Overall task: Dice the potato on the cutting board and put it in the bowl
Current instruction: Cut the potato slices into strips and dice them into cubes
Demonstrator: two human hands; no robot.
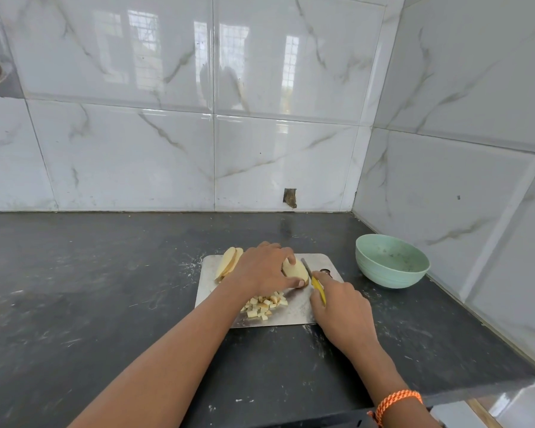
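I see the left hand (261,267) curled over a peeled potato piece (295,270) in the middle of the frame — fingers on top, thumb pressed on its near end. The right hand (342,307) is wrapped tight around the yellow handle of a knife (317,287). The thin blade points away from me and sits right beside the potato piece, on its right side. I cannot tell if the blade touches it.

All this is on a shiny metal cutting board (297,313). A small pile of diced potato (264,304) lies on the near part of the board, partly hidden under the left wrist. Some long potato slices (227,262) lean together at the board's far left corner, and their tips hang over the edge.

The board lies on a dark counter (90,288). There is bare counter to the left and in front of the board.

A light green bowl (391,261) stands to the right of the board, near the tiled wall (213,103) in the corner. I see only tiny specks inside it — no potato.

The right wrist wears an orange braided band (397,401).
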